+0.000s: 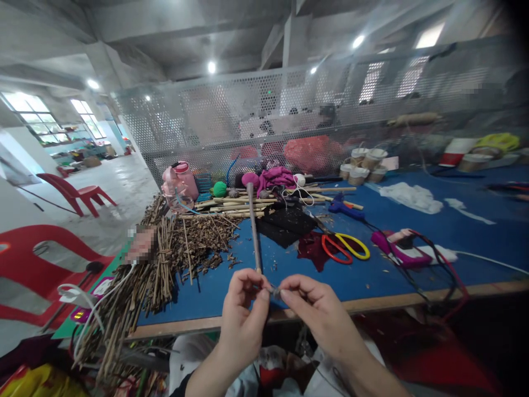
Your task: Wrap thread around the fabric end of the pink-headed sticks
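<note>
- Head view, the hands: the left hand [243,311] and the right hand [318,311] meet above the near edge of the blue tabletop [212,300], each pinching, thumb against forefinger, a small wisp of soft grey fibre [274,292]. Whether it is yarn or loose wool is too small to tell.
- Head view, the hold: the wisp spans the narrow gap between the two pinches, so a light, even pull should serve best; a sharp tug would probably part it. Keeping the fingertips close together ought to give finer control over so small a piece.
- Head view, just beyond the left fingers: a long, slim, grey-covered stick [254,237] lies with its near end by that hand and its far end at a round magenta ball [250,180]. Whether the fingers touch the stick cannot be told; care is wise so that a knuckle does not roll it.
- Head view, to the right: scissors with one red and one yellow loop handle [347,250] lie beside a dark red scrap of cloth [311,251], within easy reach if a clean end is wanted.
- Head view, to the left: loose brown plant bits [210,242] litter the tabletop; keeping the fibre clear of them should stop crumbs catching in it.
</note>
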Action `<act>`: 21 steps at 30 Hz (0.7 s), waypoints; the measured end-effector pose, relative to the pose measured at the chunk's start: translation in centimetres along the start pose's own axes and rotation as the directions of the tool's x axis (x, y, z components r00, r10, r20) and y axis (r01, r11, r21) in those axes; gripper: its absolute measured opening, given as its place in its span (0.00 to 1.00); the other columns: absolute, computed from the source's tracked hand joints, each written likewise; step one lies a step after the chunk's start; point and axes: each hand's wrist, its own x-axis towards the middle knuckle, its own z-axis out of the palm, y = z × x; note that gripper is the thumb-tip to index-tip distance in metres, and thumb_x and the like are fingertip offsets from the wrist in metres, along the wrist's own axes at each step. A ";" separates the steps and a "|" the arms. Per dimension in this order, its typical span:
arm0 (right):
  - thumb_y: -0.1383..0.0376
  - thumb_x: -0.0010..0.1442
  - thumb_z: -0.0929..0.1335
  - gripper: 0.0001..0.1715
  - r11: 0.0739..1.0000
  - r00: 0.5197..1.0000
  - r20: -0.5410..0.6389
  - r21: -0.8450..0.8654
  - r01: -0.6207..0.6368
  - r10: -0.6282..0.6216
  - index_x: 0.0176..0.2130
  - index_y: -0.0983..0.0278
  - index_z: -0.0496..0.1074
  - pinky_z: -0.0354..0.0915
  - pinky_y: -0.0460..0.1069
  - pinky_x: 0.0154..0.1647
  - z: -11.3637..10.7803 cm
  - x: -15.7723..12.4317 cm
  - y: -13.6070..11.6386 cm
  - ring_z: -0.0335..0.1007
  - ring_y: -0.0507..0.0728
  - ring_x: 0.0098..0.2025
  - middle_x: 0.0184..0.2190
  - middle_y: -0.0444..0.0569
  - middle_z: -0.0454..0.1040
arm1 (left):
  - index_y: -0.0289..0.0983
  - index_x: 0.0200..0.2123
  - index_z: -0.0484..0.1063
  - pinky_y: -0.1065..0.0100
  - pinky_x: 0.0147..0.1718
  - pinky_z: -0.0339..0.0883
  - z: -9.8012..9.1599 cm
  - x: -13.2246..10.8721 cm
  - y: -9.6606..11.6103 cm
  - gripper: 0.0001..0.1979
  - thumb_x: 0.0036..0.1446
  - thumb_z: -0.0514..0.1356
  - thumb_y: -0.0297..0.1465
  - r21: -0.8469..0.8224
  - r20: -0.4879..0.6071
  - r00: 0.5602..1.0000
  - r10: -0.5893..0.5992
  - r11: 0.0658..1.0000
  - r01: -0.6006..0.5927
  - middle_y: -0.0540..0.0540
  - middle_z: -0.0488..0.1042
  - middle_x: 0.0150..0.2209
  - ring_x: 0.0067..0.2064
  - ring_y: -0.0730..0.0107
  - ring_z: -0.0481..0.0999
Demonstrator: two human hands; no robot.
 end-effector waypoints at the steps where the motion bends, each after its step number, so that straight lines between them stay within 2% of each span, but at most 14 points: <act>1: 0.54 0.52 0.68 0.17 0.997 1.000 -0.003 0.081 -0.020 0.020 0.29 0.66 0.67 0.47 0.43 0.20 0.1 0.0 0.2 0.47 0.46 0.20 0.18 0.39 0.57 | 0.38 0.37 0.62 0.75 0.33 0.62 0.0 0.1 0.0 0.05 0.57 0.56 0.29 -0.048 -0.005 1.000 -0.027 0.998 0.026 0.50 0.67 0.33 0.33 0.78 0.67; 3: 0.52 0.51 0.68 0.18 0.962 0.996 0.023 0.260 -0.085 0.082 0.30 0.64 0.64 0.41 0.42 0.17 0.3 0.2 0.6 0.40 0.45 0.18 0.16 0.36 0.51 | 0.39 0.36 0.62 0.76 0.29 0.62 0.0 0.4 0.2 0.05 0.56 0.57 0.29 -0.188 0.005 0.996 -0.091 0.978 0.090 0.51 0.66 0.32 0.32 0.79 0.67; 5: 0.52 0.52 0.68 0.18 0.923 0.990 0.080 0.360 -0.140 0.119 0.32 0.63 0.61 0.36 0.42 0.16 0.4 0.2 1.1 0.35 0.44 0.17 0.15 0.34 0.46 | 0.39 0.36 0.61 0.77 0.28 0.63 0.0 0.7 0.3 0.06 0.55 0.57 0.29 -0.338 0.014 0.990 -0.141 0.931 0.137 0.51 0.65 0.32 0.33 0.77 0.69; 9: 0.56 0.54 0.68 0.18 0.947 0.992 0.107 0.305 -0.099 0.070 0.39 0.62 0.61 0.37 0.41 0.17 0.2 0.2 1.6 0.38 0.44 0.17 0.17 0.34 0.49 | 0.39 0.35 0.62 0.80 0.24 0.62 -0.2 1.4 0.8 0.09 0.52 0.60 0.27 -0.505 -0.032 0.982 -0.184 0.851 0.143 0.52 0.64 0.31 0.31 0.79 0.69; 15: 0.59 0.54 0.68 0.17 0.966 0.998 -0.009 0.251 -0.055 0.059 0.39 0.62 0.59 0.39 0.42 0.17 -0.8 -0.1 1.1 0.39 0.45 0.18 0.16 0.34 0.48 | 0.38 0.34 0.61 0.81 0.23 0.60 -1.2 2.3 1.6 0.14 0.47 0.64 0.24 -0.560 -0.117 0.979 -0.167 0.825 0.074 0.53 0.64 0.31 0.27 0.82 0.67; 21: 0.62 0.49 0.70 0.18 0.947 0.992 -0.118 0.321 -0.003 0.043 0.35 0.60 0.56 0.38 0.42 0.17 -1.8 -0.2 0.8 0.37 0.45 0.17 0.15 0.33 0.47 | 0.39 0.30 0.55 0.80 0.21 0.54 -1.9 1.9 0.9 0.15 0.48 0.63 0.26 -0.505 -0.050 0.980 -0.191 0.852 0.140 0.53 0.64 0.30 0.25 0.83 0.64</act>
